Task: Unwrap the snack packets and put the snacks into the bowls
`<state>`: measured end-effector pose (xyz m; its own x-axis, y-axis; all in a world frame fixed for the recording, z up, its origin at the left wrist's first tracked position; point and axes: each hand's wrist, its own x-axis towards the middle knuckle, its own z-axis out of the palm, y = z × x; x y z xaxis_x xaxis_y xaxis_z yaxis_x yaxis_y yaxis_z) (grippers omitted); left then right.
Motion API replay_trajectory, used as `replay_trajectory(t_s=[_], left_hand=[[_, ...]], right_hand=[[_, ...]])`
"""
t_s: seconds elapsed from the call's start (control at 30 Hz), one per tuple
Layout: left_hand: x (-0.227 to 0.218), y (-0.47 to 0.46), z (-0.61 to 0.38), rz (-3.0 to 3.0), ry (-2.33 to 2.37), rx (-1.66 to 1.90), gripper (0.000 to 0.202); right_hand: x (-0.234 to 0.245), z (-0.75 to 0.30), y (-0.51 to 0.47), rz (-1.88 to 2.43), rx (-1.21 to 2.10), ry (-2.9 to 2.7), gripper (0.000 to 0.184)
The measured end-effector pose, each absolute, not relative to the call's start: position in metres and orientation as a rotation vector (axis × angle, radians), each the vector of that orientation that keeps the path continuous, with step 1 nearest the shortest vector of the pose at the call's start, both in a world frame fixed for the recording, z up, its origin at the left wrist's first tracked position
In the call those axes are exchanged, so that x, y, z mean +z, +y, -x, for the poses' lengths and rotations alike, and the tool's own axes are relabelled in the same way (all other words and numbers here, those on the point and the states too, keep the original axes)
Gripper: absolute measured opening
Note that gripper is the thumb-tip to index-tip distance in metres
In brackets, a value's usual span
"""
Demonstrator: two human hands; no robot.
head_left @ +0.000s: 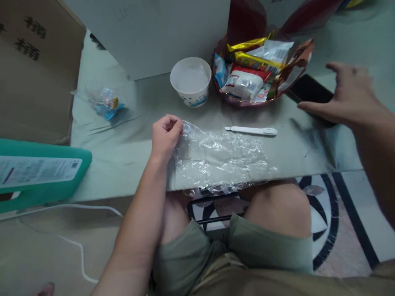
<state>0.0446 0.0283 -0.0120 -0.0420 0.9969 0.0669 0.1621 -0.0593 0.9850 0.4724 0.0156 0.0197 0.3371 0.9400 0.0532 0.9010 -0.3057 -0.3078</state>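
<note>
Head view, clear plastic bag (pixel 222 158): centre of the dial, flat on the table (pixel 123 172), its 6 o'clock edge drooping past the tabletop.
Left hand (pixel 165 135): thumb and fingers pinching the bag's 10 o'clock corner.
Right hand (pixel 352 94): 2 o'clock, fingers spread at the dark phone (pixel 311 88); contact cannot be told.
White knife (pixel 251 131): between 1 and 2 o'clock, near the bag.
Paper cup (pixel 194 98): 11 o'clock.
Bowl (pixel 243 102): 1 o'clock, piled with snacks (pixel 247 82).
</note>
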Motion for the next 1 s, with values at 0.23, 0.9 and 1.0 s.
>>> replay_trajectory(t_s=[0.23,0.9,1.0], left_hand=[[-0.016,0.034,-0.023,-1.335,1.181,1.263,0.023],[-0.006,0.011,0.006,-1.191,1.303,0.886,0.046],[-0.004,0.017,-0.003,-1.061,1.289,1.156,0.051]], right_hand=[[0.012,-0.328,-0.072,1.32,0.434,-2.233,0.088],[0.029,-0.291,-0.062,1.1,0.579,-1.698,0.016],[0.025,-0.304,-0.062,0.876,0.84,-1.772,0.063]])
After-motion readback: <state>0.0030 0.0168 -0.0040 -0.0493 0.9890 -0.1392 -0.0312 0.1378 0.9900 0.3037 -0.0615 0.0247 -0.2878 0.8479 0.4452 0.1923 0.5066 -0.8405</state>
